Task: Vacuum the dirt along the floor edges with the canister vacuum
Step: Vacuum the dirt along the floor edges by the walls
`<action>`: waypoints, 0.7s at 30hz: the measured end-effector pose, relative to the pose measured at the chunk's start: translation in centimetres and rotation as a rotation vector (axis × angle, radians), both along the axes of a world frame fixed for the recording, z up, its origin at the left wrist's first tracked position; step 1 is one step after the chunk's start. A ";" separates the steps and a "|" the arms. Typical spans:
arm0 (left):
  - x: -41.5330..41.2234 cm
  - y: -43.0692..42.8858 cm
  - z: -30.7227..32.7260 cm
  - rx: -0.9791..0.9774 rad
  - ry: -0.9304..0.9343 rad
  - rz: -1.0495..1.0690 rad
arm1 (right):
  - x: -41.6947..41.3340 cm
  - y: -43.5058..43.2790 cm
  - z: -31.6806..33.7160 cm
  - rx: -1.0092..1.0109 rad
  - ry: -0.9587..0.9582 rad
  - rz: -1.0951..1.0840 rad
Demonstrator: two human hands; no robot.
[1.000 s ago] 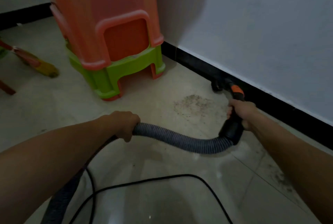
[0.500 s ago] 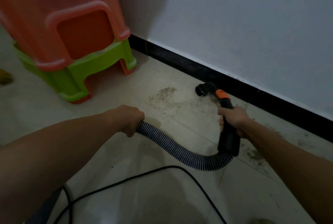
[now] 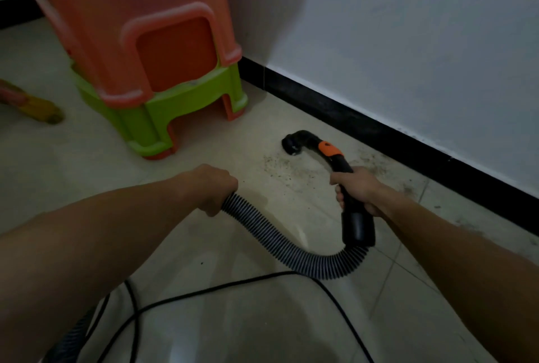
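My right hand (image 3: 357, 189) grips the black vacuum handle (image 3: 339, 165), which has an orange button. Its curved nozzle (image 3: 293, 144) points down at the floor, at the far edge of a patch of dirt specks (image 3: 287, 168). More dirt (image 3: 376, 168) lies along the black baseboard (image 3: 379, 132). My left hand (image 3: 211, 187) is closed around the grey ribbed hose (image 3: 277, 241), which loops from the handle's base back to that hand and on toward the lower left.
Stacked orange and green plastic stools (image 3: 151, 71) stand in the corner, left of the nozzle. A black power cord (image 3: 233, 285) curves across the tiles near me. A broom head (image 3: 43, 107) lies at the far left. The white wall (image 3: 408, 27) bounds the right side.
The nozzle has moved left, away from the baseboard, onto the dirt patch's far edge. The patch looks thinner. My view has swung back left, showing more of the stools.
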State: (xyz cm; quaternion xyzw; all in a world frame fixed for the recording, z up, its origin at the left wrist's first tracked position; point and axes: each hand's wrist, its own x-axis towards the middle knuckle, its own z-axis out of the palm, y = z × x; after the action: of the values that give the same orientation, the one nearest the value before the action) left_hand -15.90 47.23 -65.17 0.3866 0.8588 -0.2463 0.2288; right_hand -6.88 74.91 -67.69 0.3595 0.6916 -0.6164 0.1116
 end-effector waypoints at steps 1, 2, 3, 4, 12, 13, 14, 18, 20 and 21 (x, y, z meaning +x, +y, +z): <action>-0.1 -0.2 0.2 0.003 0.009 0.003 | -0.5 0.0 -0.1 0.025 0.007 -0.032; -0.4 -0.4 0.4 0.006 0.016 0.014 | -0.9 0.1 -0.3 0.045 0.011 -0.062; -0.7 -0.7 0.5 0.010 0.018 0.029 | -1.1 0.1 -0.5 0.046 0.009 -0.070; -0.9 -0.8 0.6 0.015 0.017 0.043 | -1.2 0.1 -0.5 0.025 0.004 -0.051; -1.6 -0.1 -0.1 0.031 0.050 0.013 | -3.5 0.4 -1.5 0.113 0.019 -0.074; -2.0 -0.4 -0.1 0.039 0.060 0.035 | -4.0 1.1 -1.8 0.117 0.026 -0.146; -2.4 -0.6 -0.2 0.051 0.066 0.061 | -4.7 1.8 -1.9 0.113 0.033 -0.194; -2.8 -0.4 -0.7 0.082 0.059 0.090 | -7.3 3.0 -2.0 0.135 0.031 -0.173; -3.0 -0.6 -1.2 0.094 0.063 0.087 | -9.0 2.6 -2.2 0.150 0.039 -0.135; -3.1 -1.0 -1.5 0.099 0.065 0.093 | -9.9 2.3 -2.2 0.143 0.044 -0.117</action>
State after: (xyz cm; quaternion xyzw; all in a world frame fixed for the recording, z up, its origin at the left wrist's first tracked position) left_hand -18.96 46.28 -66.66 0.3488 0.8939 -0.2052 0.1925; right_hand -16.76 77.20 -69.90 0.3929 0.7140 -0.5785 0.0342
